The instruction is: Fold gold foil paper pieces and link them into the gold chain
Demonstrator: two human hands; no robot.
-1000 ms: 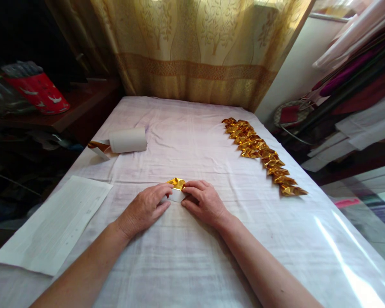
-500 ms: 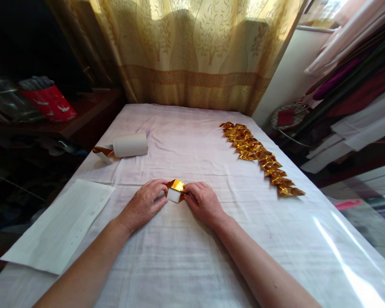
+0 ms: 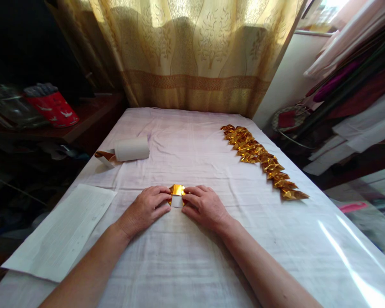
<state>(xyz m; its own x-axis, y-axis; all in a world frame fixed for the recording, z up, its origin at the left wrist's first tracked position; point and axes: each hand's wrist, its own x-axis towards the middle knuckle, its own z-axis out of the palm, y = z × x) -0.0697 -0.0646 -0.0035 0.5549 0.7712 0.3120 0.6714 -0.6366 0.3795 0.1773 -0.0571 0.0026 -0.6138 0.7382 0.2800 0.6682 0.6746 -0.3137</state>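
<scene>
A small piece of folded gold foil paper (image 3: 177,190) lies between my hands near the middle of the sheet-covered surface (image 3: 179,261). Its gold side shows along the far edge and at both sides, and a white patch shows in the middle. With bent fingers, my left hand (image 3: 149,208) pinches its left edge. My right hand (image 3: 205,205) grips the right edge the same way. Parts of the foil are hidden under the fingertips. Over to the right, several folded gold foil pieces (image 3: 259,158) lie overlapping in a long slanting row.
A roll of white-backed paper (image 3: 133,148), gold inside its loose end, lies at the back left. Printed white paper (image 3: 64,231) rests at the left edge. On a dark side table stand a red holder (image 3: 56,109) and a glass jug (image 3: 14,107). Clothes hang at right.
The gold foil paper has turned from tilted to nearly square with me. My right fingers have shifted along its right side, and both hands now hold it evenly. The view has tilted up slightly.
</scene>
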